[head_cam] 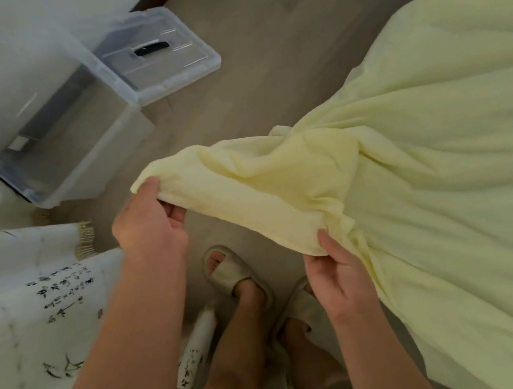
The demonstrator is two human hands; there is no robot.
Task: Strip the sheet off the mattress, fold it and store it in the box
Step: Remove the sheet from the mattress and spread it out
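From the head camera, our left hand pinches a corner of the pale yellow sheet and our right hand grips its bunched edge. The rest trails right. It looks light and limp, best held at corners. The box stands open nearby.

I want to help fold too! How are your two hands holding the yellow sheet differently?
The left hand grips the loose end of the sheet, out over the floor toward the clear box. The right hand grips where the cloth bunches up, next to the spread-out part. The left hand reaches farther from the body, while the right hand is closer in. Both have fingers curled on the same sheet.
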